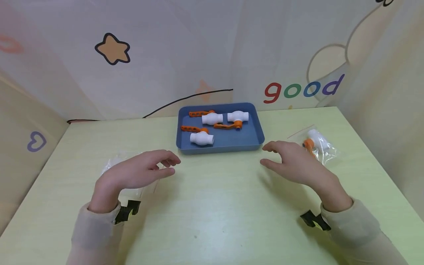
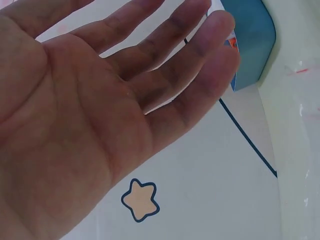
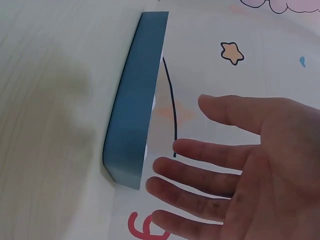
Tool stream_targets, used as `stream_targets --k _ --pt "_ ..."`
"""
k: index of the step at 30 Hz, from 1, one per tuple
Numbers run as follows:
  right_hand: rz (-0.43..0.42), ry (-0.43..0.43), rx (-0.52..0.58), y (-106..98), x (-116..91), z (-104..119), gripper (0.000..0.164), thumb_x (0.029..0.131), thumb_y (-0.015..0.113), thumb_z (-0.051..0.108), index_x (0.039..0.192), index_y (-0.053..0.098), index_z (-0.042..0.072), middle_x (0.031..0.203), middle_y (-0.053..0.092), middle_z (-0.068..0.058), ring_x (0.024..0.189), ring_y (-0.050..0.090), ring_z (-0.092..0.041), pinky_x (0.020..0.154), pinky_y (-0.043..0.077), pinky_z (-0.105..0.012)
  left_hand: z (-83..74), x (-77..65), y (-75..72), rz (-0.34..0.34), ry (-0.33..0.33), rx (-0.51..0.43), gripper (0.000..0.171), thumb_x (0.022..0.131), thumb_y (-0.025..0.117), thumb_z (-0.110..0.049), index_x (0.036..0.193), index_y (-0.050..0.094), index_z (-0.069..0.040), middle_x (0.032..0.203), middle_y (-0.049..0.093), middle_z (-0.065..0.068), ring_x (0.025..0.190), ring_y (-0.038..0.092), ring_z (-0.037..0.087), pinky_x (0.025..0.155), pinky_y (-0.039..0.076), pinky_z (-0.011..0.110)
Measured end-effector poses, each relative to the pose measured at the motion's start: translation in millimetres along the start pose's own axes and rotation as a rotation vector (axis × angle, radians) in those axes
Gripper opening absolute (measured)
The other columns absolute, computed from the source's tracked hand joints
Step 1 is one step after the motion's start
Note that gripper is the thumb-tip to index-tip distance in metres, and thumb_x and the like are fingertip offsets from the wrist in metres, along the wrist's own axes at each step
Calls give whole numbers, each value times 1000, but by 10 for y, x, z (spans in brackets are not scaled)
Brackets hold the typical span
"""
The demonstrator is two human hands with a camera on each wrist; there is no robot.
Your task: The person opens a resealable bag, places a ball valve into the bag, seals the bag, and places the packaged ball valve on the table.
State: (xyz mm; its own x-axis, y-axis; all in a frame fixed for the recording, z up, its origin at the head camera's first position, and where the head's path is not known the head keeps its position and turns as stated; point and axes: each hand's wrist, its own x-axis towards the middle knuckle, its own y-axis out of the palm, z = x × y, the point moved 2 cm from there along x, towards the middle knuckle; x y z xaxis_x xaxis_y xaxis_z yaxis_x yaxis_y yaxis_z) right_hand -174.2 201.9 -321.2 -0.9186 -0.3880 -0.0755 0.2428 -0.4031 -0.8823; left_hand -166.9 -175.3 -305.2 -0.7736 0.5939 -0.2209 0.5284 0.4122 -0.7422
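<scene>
Pale sleeves nearest me, left hand and right hand both hovering, fingers loose and holding nothing. Bagged valve sits just past the right one; I'd pinch its rounded white body through that probably slippery film. Three smooth white valves with holed orange handles lie in the blue tray.

a pale green table meets a white curtain printed with "good".
</scene>
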Motion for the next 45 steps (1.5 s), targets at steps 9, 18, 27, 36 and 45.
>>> stream_targets --k 9,18,27,36,45 --pt "64 -10 -34 26 -30 7 40 93 64 31 123 61 4 118 63 -12 107 59 -31 88 48 -50 118 -135 -113 -34 -51 68 44 90 67 -16 132 53 -12 130 52 2 119 48 28 97 39 48" --pt "82 -14 -30 26 -51 20 40 92 65 31 123 62 5 118 63 -11 108 59 -30 89 48 -50 301 -195 -177 -8 -232 130 59 80 71 -7 135 49 -5 137 40 18 121 44 38 91 42 52" --pt "110 -24 -25 27 -65 27 42 93 64 32 124 61 5 120 62 -11 110 58 -30 91 47 -50 525 -210 -130 67 -396 171 88 66 79 -5 144 38 -10 145 28 20 128 31 43 78 46 50" --pt "144 -43 -13 20 -69 38 42 93 64 33 125 60 6 121 62 -10 111 57 -30 91 47 -50 573 -188 -61 129 -453 185 106 65 87 -13 152 25 -13 152 16 23 134 20 50 86 42 61" --pt "169 -30 -19 21 -71 33 43 93 63 36 126 60 8 122 61 -10 112 56 -30 92 46 -50 620 -166 -47 130 -447 192 102 63 87 -12 149 32 -13 150 21 23 130 28 50 83 44 58"
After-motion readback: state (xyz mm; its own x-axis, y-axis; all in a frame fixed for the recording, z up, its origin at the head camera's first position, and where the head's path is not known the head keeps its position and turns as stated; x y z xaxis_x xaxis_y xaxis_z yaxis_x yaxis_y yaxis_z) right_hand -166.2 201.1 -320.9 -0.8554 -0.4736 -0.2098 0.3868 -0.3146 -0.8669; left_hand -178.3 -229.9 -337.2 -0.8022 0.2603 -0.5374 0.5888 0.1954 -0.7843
